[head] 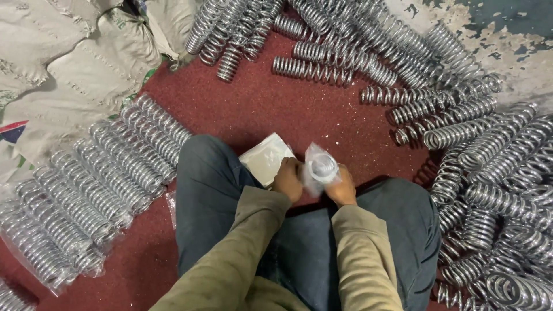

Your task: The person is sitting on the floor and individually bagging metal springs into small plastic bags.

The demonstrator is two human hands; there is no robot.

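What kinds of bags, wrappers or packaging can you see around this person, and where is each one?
Clear plastic sleeve: held between left hand and right hand, around a chrome spring.
Stack of flat clear bags: on the red floor by the left knee, whitish, square.
Bagged springs: rows at left, in clear wrap.
Woven sacks: top left, greyish-white, crumpled.

The floor mat (259,109) was dark red and speckled. The loose springs (461,132) shone silver, as did the bagged springs (109,178) under clear plastic. The sacks (75,69) were off-white, the sleeves (357,253) olive, the trousers (201,190) dark grey-blue, and the bare floor (512,34) patchy grey-green.
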